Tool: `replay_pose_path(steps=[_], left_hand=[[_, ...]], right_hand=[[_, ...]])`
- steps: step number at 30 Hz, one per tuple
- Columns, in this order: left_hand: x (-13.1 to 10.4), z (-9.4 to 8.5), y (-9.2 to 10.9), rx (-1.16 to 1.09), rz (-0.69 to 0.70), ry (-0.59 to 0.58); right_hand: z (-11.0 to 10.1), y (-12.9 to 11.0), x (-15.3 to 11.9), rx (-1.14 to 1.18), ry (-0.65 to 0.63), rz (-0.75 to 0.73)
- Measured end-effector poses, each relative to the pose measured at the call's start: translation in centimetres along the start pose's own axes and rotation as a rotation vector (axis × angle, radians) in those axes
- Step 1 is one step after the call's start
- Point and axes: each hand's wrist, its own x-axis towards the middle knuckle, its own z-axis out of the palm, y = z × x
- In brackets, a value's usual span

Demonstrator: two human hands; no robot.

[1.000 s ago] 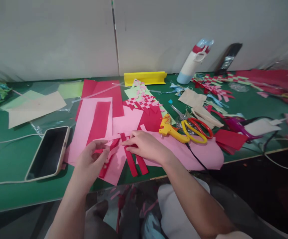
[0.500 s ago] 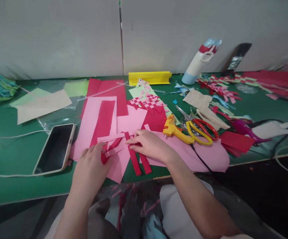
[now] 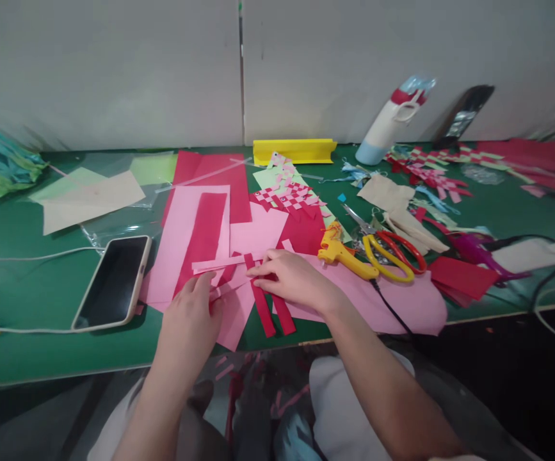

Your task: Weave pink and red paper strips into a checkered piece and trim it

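My left hand [image 3: 191, 317] is closed, with thumb and forefinger at the end of a pink paper strip [image 3: 232, 289]. Bent over the crossing of the strips, my right hand [image 3: 294, 278] has its fingertips closed on a red paper strip [image 3: 262, 307]. A second red strip [image 3: 283, 317] runs out from under that hand toward the table edge. Another pink strip [image 3: 217, 263] lies crosswise above, passing by the top of the red one. Beneath them is a pink paper sheet [image 3: 233, 330]. My fingers partly hide where the strips meet.
Right of my hands lie a yellow glue gun [image 3: 342, 253] and scissors [image 3: 387, 259]. A phone [image 3: 112, 282] rests at left. Woven paper fish [image 3: 296, 198], a yellow folded piece [image 3: 294, 152] and a bottle [image 3: 392, 121] are toward the wall. A purple tool [image 3: 479, 253] lies at far right.
My left hand has shifted slightly right, closer to the strips' crossing, and its fingers have drawn together on the pink strip. The whole view has shifted a little; my right hand keeps its place.
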Motion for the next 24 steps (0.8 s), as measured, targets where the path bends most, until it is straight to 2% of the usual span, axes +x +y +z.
replay_pose_path(steps=[6, 9, 13, 16, 20, 24], left_hand=[[0.05, -0.21, 0.23, -0.282, -0.115, -0.084], [0.04, -0.20, 0.28, -0.346, -0.150, -0.124], [0.17, 0.11, 0.09, -0.424, -0.185, -0.120], [0.35, 0.44, -0.13, -0.587, -0.222, -0.088], [0.60, 0.71, 0.00, -0.839, -0.274, -0.136], [0.80, 0.49, 0.33, -0.968, -0.366, -0.138]], right_hand=[[-0.06, -0.11, 0.02, 0.027, 0.000, 0.013], [0.01, -0.03, 0.00, 0.026, 0.004, 0.015], [0.05, 0.11, 0.01, 0.029, 0.007, 0.017], [0.09, 0.23, 0.04, 0.037, 0.007, 0.002], [0.13, 0.47, 0.05, 0.052, 0.010, 0.003], [0.09, 0.72, 0.00, 0.058, -0.007, 0.004]])
